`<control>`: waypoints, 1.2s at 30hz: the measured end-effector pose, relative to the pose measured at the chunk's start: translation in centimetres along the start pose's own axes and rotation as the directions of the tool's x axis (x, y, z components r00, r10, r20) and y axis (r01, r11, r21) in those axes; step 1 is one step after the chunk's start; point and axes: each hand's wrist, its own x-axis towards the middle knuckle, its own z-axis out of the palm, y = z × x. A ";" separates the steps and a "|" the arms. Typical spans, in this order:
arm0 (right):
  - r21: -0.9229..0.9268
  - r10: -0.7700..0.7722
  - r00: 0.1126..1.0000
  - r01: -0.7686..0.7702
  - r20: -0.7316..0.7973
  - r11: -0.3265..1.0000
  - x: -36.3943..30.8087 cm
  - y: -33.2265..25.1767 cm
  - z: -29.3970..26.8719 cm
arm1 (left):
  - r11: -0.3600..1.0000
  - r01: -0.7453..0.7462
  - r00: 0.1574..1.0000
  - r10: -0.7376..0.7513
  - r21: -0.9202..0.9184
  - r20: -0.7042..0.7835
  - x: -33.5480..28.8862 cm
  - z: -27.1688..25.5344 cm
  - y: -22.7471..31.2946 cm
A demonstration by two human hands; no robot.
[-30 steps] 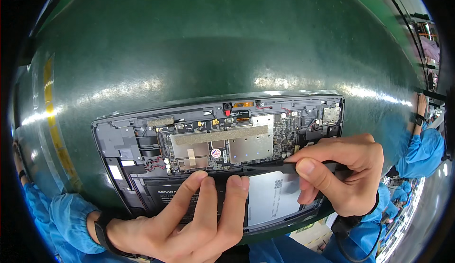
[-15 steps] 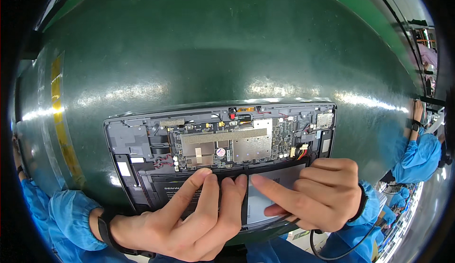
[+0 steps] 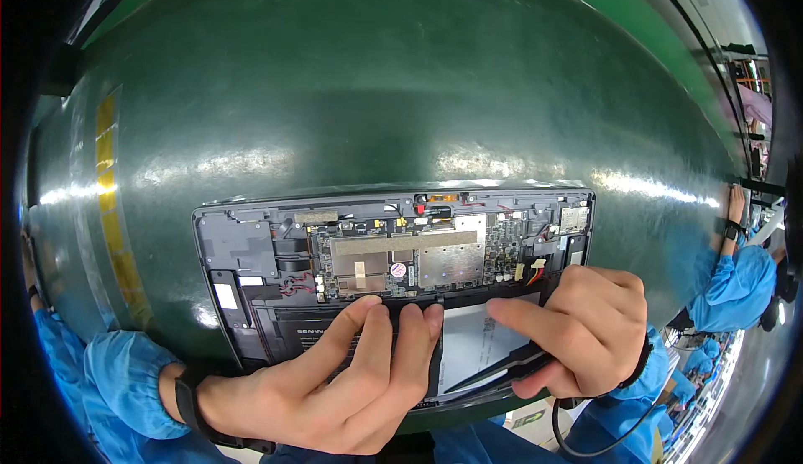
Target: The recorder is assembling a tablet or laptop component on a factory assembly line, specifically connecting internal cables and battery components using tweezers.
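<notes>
An opened tablet-like device (image 3: pixel 237 251), its grey frame showing a circuit board (image 3: pixel 452 265), lies on the bench. My left hand (image 3: pixel 335 389) reaches over its lower part, fingers extended, with the fingertips pressing along the black strip at the battery's upper edge. Beneath that hand the black-labelled battery half (image 3: pixel 294 330) is partly hidden. My right hand (image 3: pixel 585 330) is closed around black tweezers (image 3: pixel 500 372), whose tips point left over the pale battery half (image 3: pixel 470 343). Its index finger extends above this pale surface; I cannot tell whether it touches.
The green bench top (image 3: pixel 376 87) stretches beyond the device. Yellow tape (image 3: pixel 109 188) runs along the left side. A cable (image 3: pixel 569 443) loops below my right wrist. Another person's blue sleeve (image 3: pixel 736 288) is at the far right.
My right fingertip has moved right, away from my left fingers. The tweezers have swung into view over the pale battery half. The device appears slightly lower and farther right; my left fingers stay on the strip.
</notes>
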 end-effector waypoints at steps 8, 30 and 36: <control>-0.094 -0.035 0.996 0.043 0.086 0.995 0.4 -1.1 1.1 | 0.998 0.066 0.997 -0.067 0.018 0.048 -0.1 -0.6 0.4; -0.228 0.048 0.983 -0.006 0.180 0.974 -0.5 -2.2 1.6 | 0.995 -0.033 0.992 0.021 0.095 0.124 -0.1 -0.9 0.4; -0.006 0.069 0.990 -0.070 -0.119 0.998 0.1 1.3 -0.9 | 0.995 0.017 0.996 -0.026 0.099 0.083 -0.4 -0.5 0.6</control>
